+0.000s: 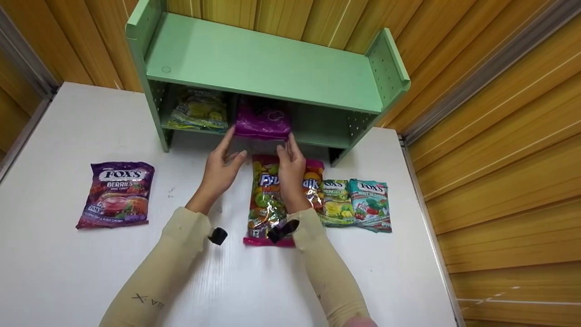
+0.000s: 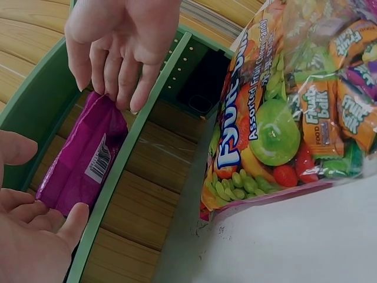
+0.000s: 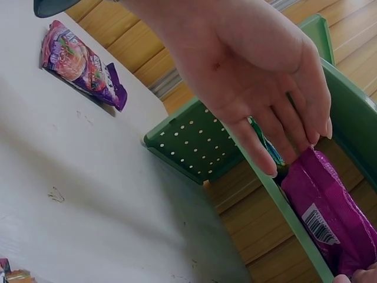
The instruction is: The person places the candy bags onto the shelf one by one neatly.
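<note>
A shiny purple candy bag (image 1: 262, 123) lies in the lower level of the green shelf (image 1: 268, 68), its barcode facing out in the left wrist view. My left hand (image 1: 220, 170) is at its left end, with extended fingertips touching its edge. At the opposite end, the fingers of my right hand (image 1: 292, 175) reach the bag's right edge. Neither hand curls around it. Under my right hand lies a large fruit chewy candy bag (image 1: 268, 204), partly hidden by that hand and a black wrist camera.
A yellow-green Fox's bag (image 1: 199, 111) sits in the shelf's left compartment. On the white table (image 1: 59, 272) are a purple Fox's Berries bag (image 1: 119, 193) at left, plus a yellow-green Fox's bag (image 1: 337, 206) and teal Fox's mint bags (image 1: 372, 204) at right.
</note>
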The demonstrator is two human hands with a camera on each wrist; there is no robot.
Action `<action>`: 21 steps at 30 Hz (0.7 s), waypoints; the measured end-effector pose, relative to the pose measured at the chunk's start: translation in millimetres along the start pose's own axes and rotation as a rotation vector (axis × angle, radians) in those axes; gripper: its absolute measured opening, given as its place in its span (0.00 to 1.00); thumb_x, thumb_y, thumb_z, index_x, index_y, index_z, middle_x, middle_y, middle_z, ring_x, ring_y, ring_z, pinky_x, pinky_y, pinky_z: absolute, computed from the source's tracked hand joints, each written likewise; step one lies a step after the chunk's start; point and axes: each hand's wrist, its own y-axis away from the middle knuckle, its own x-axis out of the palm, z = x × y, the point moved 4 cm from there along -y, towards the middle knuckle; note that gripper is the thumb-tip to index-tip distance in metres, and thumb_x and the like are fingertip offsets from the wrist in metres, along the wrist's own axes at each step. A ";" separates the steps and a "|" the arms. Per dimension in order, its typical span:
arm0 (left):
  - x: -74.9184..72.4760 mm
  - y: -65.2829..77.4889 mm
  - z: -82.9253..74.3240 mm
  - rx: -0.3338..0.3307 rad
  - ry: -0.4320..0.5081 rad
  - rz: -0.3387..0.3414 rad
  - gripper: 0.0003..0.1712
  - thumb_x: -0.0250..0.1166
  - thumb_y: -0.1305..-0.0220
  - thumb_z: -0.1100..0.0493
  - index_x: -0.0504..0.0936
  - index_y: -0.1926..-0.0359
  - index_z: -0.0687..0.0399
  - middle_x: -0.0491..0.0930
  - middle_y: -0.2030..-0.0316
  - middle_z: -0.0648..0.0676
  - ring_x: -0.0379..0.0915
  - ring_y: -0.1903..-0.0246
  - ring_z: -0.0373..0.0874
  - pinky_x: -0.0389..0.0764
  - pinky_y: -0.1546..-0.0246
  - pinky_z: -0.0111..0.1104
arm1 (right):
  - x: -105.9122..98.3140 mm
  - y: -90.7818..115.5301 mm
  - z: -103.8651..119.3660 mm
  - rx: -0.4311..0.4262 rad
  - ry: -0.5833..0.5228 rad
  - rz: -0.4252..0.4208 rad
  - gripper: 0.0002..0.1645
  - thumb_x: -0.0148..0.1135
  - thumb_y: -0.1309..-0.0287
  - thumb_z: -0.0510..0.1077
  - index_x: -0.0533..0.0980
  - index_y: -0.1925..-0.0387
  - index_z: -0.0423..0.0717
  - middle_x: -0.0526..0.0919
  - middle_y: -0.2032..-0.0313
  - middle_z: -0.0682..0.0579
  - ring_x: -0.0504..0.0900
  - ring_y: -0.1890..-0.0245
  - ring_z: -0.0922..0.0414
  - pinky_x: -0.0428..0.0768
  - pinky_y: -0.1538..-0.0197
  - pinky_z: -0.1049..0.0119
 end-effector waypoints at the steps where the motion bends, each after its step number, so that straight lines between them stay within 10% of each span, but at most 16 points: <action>1: -0.6 0.1 0.2 -0.002 0.003 -0.003 0.38 0.55 0.29 0.62 0.48 0.24 0.54 0.47 0.24 0.56 0.49 0.26 0.50 0.69 0.33 0.44 | 0.4 -0.7 -0.2 0.002 0.000 0.002 0.35 0.48 0.28 0.46 0.50 0.25 0.51 0.50 0.24 0.55 0.50 0.24 0.57 0.57 0.25 0.61; 21: -7.8 -6.1 1.8 -0.050 0.020 -0.009 0.38 0.55 0.29 0.60 0.47 0.24 0.51 0.44 0.23 0.55 0.47 0.25 0.50 0.66 0.32 0.45 | 6.1 -8.1 0.7 -0.007 0.050 0.035 0.34 0.50 0.28 0.46 0.53 0.26 0.52 0.54 0.25 0.55 0.53 0.25 0.59 0.58 0.26 0.62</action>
